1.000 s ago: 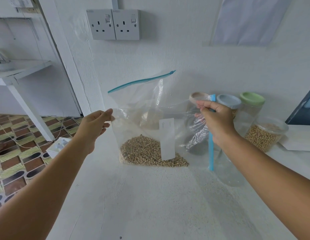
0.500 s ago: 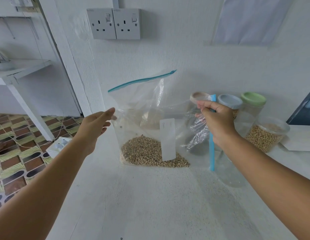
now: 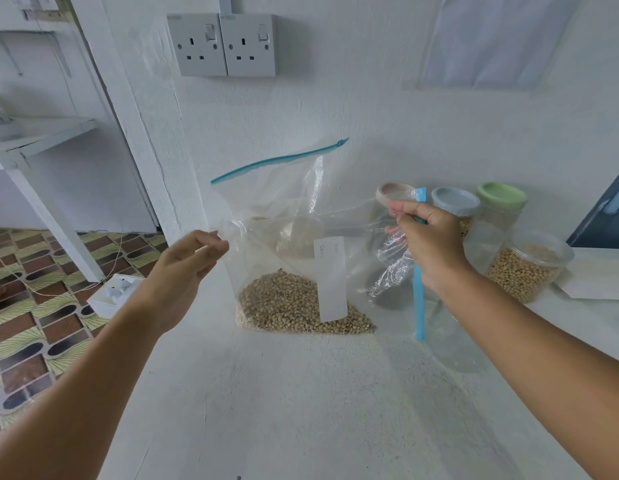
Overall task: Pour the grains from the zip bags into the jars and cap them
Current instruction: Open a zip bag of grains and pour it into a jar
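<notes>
Zip bag (image 3: 294, 258) is held upright on the counter (image 3: 301, 393), grains (image 3: 294, 306) settled at its bottom. Left hand (image 3: 183, 271) pinches the left edge; right hand (image 3: 429, 244) is closed on the right edge and blue zip strip — mouth stretched between. The empty jar (image 3: 453, 344) stands just below the right hand, the nearer one.

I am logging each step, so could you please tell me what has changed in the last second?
Very little. The left hand, whose fingers were stretched along the zip bag's edge, has curled them into a pinch on it. The right hand keeps its grip on the other side, by the blue zip strip. The grains and jars have not moved.
</notes>
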Action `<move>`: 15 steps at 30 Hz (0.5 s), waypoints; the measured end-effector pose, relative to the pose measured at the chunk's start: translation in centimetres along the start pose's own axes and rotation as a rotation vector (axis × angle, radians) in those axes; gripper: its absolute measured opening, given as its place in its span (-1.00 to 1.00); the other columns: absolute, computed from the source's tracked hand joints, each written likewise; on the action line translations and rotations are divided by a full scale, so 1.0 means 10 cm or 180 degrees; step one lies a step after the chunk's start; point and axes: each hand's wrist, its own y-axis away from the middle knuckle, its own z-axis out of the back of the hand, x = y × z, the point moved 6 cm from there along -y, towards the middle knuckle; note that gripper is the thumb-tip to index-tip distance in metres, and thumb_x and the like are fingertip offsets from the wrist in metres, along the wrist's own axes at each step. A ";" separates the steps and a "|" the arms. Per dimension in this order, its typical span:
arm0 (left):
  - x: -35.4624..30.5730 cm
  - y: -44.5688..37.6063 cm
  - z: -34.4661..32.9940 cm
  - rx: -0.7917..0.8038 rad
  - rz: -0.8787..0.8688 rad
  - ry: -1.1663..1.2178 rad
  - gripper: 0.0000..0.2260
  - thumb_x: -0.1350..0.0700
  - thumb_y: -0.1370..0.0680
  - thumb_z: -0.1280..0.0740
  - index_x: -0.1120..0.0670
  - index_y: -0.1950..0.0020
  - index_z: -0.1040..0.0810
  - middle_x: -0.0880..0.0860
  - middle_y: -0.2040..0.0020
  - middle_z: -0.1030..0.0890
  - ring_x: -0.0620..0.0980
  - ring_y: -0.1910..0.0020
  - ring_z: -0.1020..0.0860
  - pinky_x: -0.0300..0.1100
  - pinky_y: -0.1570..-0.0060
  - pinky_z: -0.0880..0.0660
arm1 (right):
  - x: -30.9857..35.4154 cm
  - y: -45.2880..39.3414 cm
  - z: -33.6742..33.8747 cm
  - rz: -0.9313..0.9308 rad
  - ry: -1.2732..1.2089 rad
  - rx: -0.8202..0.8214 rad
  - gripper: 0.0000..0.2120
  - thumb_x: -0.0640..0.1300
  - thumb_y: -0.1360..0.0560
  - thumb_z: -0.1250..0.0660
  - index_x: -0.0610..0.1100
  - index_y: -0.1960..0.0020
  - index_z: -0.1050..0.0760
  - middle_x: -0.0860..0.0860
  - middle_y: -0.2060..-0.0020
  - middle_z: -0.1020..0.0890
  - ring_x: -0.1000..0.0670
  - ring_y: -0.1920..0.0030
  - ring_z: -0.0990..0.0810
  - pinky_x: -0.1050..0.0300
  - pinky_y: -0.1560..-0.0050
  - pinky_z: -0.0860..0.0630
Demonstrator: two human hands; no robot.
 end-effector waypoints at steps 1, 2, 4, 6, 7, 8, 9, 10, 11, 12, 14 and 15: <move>0.04 0.04 -0.04 0.0229 0.0060 -0.0153 -0.57 -0.28 -0.28 -0.65 0.01 0.07 -0.75 0.01 -0.11 -0.66 -0.01 -0.32 -0.55 -0.07 -0.43 -0.30 | 0.00 0.00 0.00 0.0005 0.0005 0.0014 -0.70 -0.29 -0.60 -0.34 0.08 -0.06 -0.72 0.14 -0.05 -0.75 0.07 -0.14 -0.71 0.19 -0.26 -0.56; 0.09 0.07 -0.07 0.0416 0.0164 -0.0357 -0.48 -0.34 -0.26 -0.63 0.03 0.01 -0.78 0.01 -0.15 -0.67 -0.05 -0.36 -0.53 -0.08 -0.45 -0.27 | 0.00 0.00 0.00 0.0010 0.0006 0.0030 -0.70 -0.30 -0.60 -0.34 0.06 -0.08 -0.72 0.15 -0.03 -0.75 0.07 -0.13 -0.71 0.22 -0.23 -0.57; 0.19 0.07 -0.15 0.0615 0.0443 -0.0782 -0.35 -0.44 -0.22 -0.58 0.00 -0.10 -0.78 -0.06 -0.26 -0.66 -0.15 -0.41 -0.48 -0.08 -0.49 -0.18 | 0.01 -0.01 0.00 0.0007 0.0011 0.0053 -0.71 -0.30 -0.60 -0.34 0.02 -0.10 -0.73 0.17 0.01 -0.75 0.08 -0.10 -0.72 0.30 -0.14 -0.55; 0.22 0.04 -0.24 0.0661 0.0579 -0.0945 -0.33 -0.45 -0.22 -0.56 -0.07 -0.17 -0.76 -0.17 -0.28 -0.66 -0.25 -0.41 -0.44 -0.09 -0.47 -0.14 | 0.02 0.00 0.01 0.0015 -0.0012 0.0068 -0.72 -0.30 -0.60 -0.34 0.02 -0.10 -0.73 0.20 0.03 -0.75 0.08 -0.09 -0.72 0.34 -0.07 -0.53; 0.21 0.01 -0.28 0.0610 0.0570 -0.0916 -0.36 -0.41 -0.25 -0.58 -0.08 -0.20 -0.75 -0.23 -0.26 -0.66 -0.29 -0.40 -0.44 -0.10 -0.45 -0.14 | 0.02 0.01 0.01 0.0025 -0.0029 0.0082 -0.72 -0.30 -0.61 -0.35 0.02 -0.10 -0.73 0.19 0.02 -0.75 0.07 -0.10 -0.72 0.36 -0.05 -0.53; 0.21 -0.03 -0.30 0.0513 0.0526 -0.0838 -0.40 -0.36 -0.27 -0.59 -0.08 -0.21 -0.75 -0.25 -0.25 -0.67 -0.30 -0.38 -0.46 -0.11 -0.45 -0.17 | 0.01 0.01 0.01 0.0029 -0.0039 0.0092 -0.72 -0.30 -0.61 -0.34 0.01 -0.10 -0.73 0.19 0.01 -0.75 0.07 -0.10 -0.72 0.38 -0.02 -0.53; 0.22 -0.07 -0.31 0.0369 0.0458 -0.0732 -0.42 -0.31 -0.29 -0.61 -0.06 -0.21 -0.75 -0.22 -0.24 -0.68 -0.27 -0.36 -0.51 -0.11 -0.46 -0.24 | 0.01 0.02 0.01 0.0031 -0.0038 0.0101 -0.71 -0.30 -0.61 -0.34 0.02 -0.10 -0.73 0.18 0.00 -0.75 0.06 -0.10 -0.72 0.39 0.00 -0.53; 0.22 -0.10 -0.31 0.0160 0.0388 -0.0620 -0.47 -0.23 -0.32 -0.62 -0.02 -0.20 -0.75 -0.14 -0.23 -0.70 -0.19 -0.33 -0.58 -0.12 -0.45 -0.33 | 0.00 0.02 0.01 0.0033 -0.0037 0.0107 -0.70 -0.31 -0.61 -0.34 0.03 -0.09 -0.73 0.18 -0.01 -0.75 0.04 -0.10 -0.72 0.37 -0.01 -0.53; 0.22 -0.12 -0.30 -0.0077 0.0329 -0.0492 -0.55 -0.11 -0.36 -0.61 0.04 -0.19 -0.74 -0.05 -0.19 -0.73 -0.09 -0.28 -0.63 -0.14 -0.40 -0.43 | -0.01 0.02 0.01 0.0025 -0.0032 0.0106 -0.70 -0.31 -0.61 -0.33 0.04 -0.08 -0.74 0.19 0.00 -0.75 0.01 -0.09 -0.73 0.33 -0.05 -0.54; 0.22 -0.12 -0.27 -0.0312 0.0278 -0.0379 -0.61 0.02 -0.38 -0.59 0.09 -0.17 -0.74 0.04 -0.13 -0.75 0.02 -0.22 -0.68 -0.16 -0.32 -0.53 | -0.01 0.02 0.01 0.0016 -0.0029 0.0106 -0.70 -0.30 -0.62 -0.33 0.04 -0.08 -0.74 0.20 0.01 -0.75 -0.02 -0.07 -0.73 0.26 -0.10 -0.55; 0.21 -0.11 -0.23 -0.0612 0.0173 -0.0241 -0.69 0.16 -0.39 -0.55 0.14 -0.13 -0.74 0.14 -0.04 -0.76 0.15 -0.07 -0.72 -0.18 -0.14 -0.64 | -0.01 0.04 0.00 -0.0010 -0.0012 0.0102 -0.71 -0.28 -0.63 -0.33 0.04 -0.09 -0.74 0.20 0.03 -0.75 -0.09 -0.03 -0.74 0.12 -0.12 -0.57; 0.19 -0.10 -0.21 -0.0681 0.0102 -0.0235 -0.72 0.18 -0.40 -0.55 0.13 -0.10 -0.74 0.16 -0.03 -0.76 0.15 0.01 -0.72 -0.19 -0.07 -0.66 | 0.01 0.04 0.00 0.0000 -0.0045 0.0103 -0.71 -0.29 -0.63 -0.33 0.02 -0.10 -0.74 0.19 0.03 -0.75 -0.10 -0.01 -0.75 0.09 -0.11 -0.58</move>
